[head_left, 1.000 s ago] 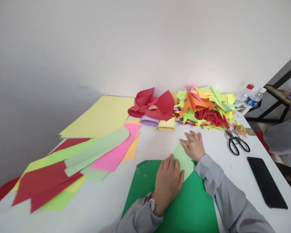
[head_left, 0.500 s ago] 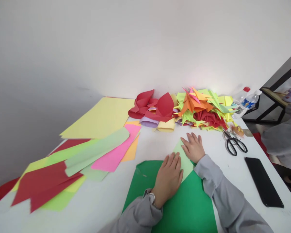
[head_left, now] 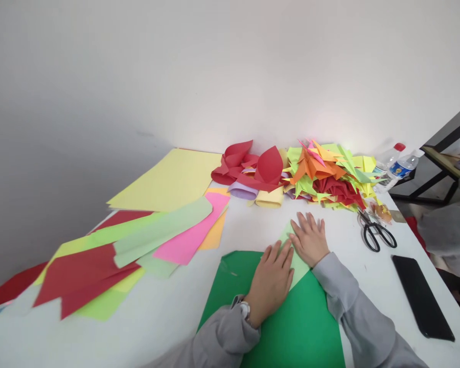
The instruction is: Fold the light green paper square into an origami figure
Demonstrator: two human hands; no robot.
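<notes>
A folded piece of pale green paper lies over the far edge of a large green sheet. My left hand rests flat on the pale paper's left side, fingers stretched out and pointing away from me. On the upper right part of that paper lies my right hand, also flat, its fingers slightly spread. Both palms hide much of the pale paper, so its full shape does not show. Neither hand grasps anything.
Coloured paper strips and a yellow sheet lie left. Rolled red paper and a heap of folded paper shapes stand along the wall. Scissors, a black phone and bottles are right. A person's grey sleeve shows at far right.
The view has shifted and tilted slightly, moving the table's things rightward in the picture. My right hand sits a little closer to my left hand's fingertips. Both hands stay flat on the paper.
</notes>
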